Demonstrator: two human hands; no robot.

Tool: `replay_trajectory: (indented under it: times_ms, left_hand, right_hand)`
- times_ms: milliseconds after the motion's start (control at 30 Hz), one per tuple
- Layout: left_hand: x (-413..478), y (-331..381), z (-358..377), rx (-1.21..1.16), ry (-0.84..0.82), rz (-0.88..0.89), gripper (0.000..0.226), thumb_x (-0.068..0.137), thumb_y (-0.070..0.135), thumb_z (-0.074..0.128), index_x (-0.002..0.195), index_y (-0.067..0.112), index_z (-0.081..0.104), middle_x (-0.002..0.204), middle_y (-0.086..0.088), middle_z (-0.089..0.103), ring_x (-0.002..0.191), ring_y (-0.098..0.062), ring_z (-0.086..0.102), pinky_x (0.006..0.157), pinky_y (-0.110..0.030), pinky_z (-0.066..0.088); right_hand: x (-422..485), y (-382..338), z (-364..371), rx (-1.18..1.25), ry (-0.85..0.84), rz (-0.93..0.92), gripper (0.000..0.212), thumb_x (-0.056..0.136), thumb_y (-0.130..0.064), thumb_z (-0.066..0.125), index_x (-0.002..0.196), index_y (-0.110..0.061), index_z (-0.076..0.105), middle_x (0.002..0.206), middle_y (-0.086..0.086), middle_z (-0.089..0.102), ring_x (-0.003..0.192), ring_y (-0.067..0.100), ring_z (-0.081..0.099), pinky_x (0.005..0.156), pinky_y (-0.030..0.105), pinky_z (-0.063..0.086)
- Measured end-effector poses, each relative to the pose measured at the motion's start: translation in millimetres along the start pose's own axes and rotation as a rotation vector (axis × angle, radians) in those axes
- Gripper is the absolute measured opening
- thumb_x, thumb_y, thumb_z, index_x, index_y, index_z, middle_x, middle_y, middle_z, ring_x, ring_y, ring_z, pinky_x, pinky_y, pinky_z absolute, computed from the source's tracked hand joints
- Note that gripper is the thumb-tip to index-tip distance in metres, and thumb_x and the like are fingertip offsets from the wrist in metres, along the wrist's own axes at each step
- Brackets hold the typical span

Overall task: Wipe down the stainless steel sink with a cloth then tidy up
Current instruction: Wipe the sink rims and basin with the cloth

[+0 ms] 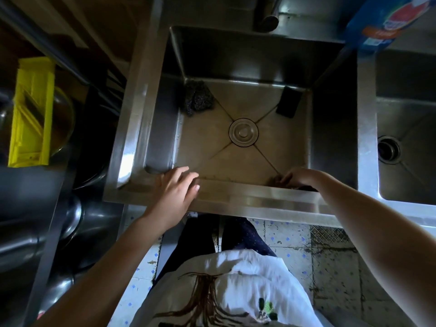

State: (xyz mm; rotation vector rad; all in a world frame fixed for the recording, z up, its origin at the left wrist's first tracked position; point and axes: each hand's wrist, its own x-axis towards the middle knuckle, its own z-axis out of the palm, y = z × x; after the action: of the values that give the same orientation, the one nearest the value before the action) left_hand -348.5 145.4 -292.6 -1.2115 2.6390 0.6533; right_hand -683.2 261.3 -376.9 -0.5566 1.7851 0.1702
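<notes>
Below the camera, a deep stainless steel sink [151, 119] fills the middle of the view, its square basin dim and its floor creased by four lines that run to a round drain cover [243, 132] at the centre. To the right, apart from it across a steel divider, lies a second basin [405, 109] with an open drain hole [388, 149]. At the far rim, a faucet spout [269, 20] points down toward the main basin, and a blue packet [387, 20] stands at the upper right corner. On the left, outside the sink, a yellow plastic piece [31, 112] leans against a glass bowl [63, 123], with steel pots [70, 215] lower down in shadow.

Inside the sink, a dark speckled scouring pad [198, 97] rests in the far left corner of the floor, and a black rectangular sponge [289, 102] leans against the far right corner.

The left hand [175, 192] lies flat on the near rim, fingers loosely spread and curling over the inner edge, holding nothing. The right hand [299, 177] reaches down inside the near right corner, fingers bent around a dark cloth [304, 187] pressed against the near wall; only a small part of the cloth shows past the rim.
</notes>
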Motion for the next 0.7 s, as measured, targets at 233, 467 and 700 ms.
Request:
replay_trajectory:
  times_ms: [233,467,700]
  left_hand:
    - [-7,-16,-5,0.001,0.0,-0.017,0.034,0.093,0.037,0.04,0.116,0.021,0.059,0.127,-0.005,0.053,0.111,-0.03,0.051,0.097,-0.044,0.032]
    - [-14,-45,-15,-0.049,0.025,-0.051,0.05,0.092,0.047,0.024,0.118,0.021,0.059,0.128,0.002,0.053,0.108,-0.026,0.054,0.095,-0.043,0.032]
    - [-25,-83,-24,-0.041,0.095,-0.071,0.039,0.094,0.043,0.033,0.114,0.023,0.059,0.125,0.003,0.054,0.111,-0.022,0.052,0.094,-0.037,0.034]
  right_hand:
    - [-1,-66,34,-0.074,-0.01,-0.17,0.019,0.092,-0.007,0.056,0.105,-0.004,0.07,0.074,-0.004,0.059,0.064,0.01,0.049,0.062,0.019,0.036]
    - [-3,-158,73,-0.17,-0.077,-0.399,0.022,0.093,-0.017,0.059,0.111,-0.017,0.071,0.094,-0.007,0.061,0.088,0.013,0.054,0.068,0.018,0.038]
    - [-6,-235,102,-0.121,-0.096,-0.486,0.029,0.091,-0.024,0.061,0.12,-0.021,0.067,0.101,-0.003,0.066,0.076,0.007,0.054,0.052,0.007,0.037]
